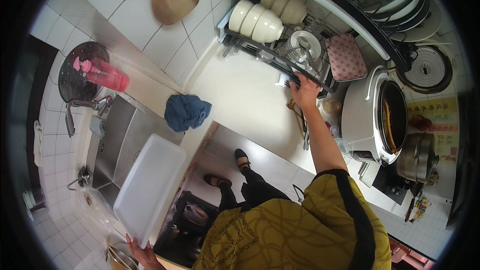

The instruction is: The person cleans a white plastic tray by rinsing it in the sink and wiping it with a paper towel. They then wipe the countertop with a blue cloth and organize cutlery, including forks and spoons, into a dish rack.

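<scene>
At the lower left, my left hand point(141, 252) holds a translucent white plastic tray or lid point(152, 187) by its near end. The tray is tilted over the edge of the stainless steel sink point(122, 131). My right hand point(306, 90) reaches across the counter and grips the front of a black dish rack point(272, 53) near its right end. Part of the fingers is hidden by the rail. Cream bowls point(255, 20) stand in the rack, with stacked small white dishes point(303, 47) close to the right hand.
A blue cloth point(187, 112) lies on the pale counter point(240, 93) beside the sink. Right of my forearm stand a white rice cooker point(360, 108) with its lid raised and a glass point(344, 149). A pink pump bottle point(107, 75) is behind the faucet point(88, 108).
</scene>
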Motion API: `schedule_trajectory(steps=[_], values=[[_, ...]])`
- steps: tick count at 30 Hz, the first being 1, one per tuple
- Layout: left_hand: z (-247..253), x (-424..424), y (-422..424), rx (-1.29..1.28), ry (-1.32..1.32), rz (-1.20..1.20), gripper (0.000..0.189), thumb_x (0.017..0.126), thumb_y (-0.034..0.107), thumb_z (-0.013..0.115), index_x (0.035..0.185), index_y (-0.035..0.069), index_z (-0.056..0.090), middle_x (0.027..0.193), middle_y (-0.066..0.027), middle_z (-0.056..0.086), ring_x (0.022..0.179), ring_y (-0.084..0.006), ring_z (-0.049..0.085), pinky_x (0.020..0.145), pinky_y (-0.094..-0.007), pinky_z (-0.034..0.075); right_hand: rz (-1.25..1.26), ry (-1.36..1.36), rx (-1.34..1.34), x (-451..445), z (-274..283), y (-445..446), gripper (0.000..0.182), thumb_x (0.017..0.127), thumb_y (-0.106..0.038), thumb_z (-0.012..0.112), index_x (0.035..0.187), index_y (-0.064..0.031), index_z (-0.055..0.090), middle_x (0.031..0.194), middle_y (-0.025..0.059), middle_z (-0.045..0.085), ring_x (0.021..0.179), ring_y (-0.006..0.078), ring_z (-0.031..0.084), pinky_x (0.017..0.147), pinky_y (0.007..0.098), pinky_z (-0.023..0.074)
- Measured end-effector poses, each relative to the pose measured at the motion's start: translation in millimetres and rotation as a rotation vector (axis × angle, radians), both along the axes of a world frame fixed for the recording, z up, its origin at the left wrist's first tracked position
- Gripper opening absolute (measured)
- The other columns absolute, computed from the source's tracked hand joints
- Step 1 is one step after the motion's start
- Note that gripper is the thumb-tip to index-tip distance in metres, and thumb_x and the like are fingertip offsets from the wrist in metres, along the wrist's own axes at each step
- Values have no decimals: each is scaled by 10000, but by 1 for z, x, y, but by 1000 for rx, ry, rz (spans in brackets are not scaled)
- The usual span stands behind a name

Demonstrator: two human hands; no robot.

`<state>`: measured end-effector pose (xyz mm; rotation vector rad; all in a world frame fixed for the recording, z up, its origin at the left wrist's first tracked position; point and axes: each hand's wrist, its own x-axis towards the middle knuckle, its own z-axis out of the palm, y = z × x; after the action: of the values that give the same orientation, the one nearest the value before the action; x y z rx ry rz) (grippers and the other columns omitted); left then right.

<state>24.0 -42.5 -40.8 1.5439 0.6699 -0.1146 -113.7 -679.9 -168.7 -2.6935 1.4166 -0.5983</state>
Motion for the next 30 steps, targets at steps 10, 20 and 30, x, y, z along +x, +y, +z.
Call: schedule_trajectory(steps=[10, 20, 30], values=[[-8, 16, 22, 264, 48, -126, 423, 784, 102, 391, 1204, 60, 357, 1105, -173, 410, 932, -284, 411, 722, -422, 372, -35, 145, 300, 32, 14, 2, 472, 708, -390, 528, 1097, -133, 453, 1067, 81, 507, 1015, 218, 454, 863, 533, 254], [35, 16, -26, 362, 83, -127, 400, 796, 141, 436, 1185, 66, 380, 1032, -149, 468, 856, -248, 435, 721, -382, 374, 123, -235, 100, 29, 23, 49, 430, 639, -153, 609, 1041, -90, 471, 1040, 79, 473, 993, 240, 423, 853, 450, 257], [29, 20, -29, 34, -127, -66, 477, 743, 148, 462, 1204, 102, 348, 1113, -106, 423, 959, -240, 437, 751, -329, 409, 110, -904, 988, 23, 18, 117, 327, 785, -309, 482, 1022, -88, 517, 1002, 62, 537, 928, 186, 489, 810, 304, 350]])
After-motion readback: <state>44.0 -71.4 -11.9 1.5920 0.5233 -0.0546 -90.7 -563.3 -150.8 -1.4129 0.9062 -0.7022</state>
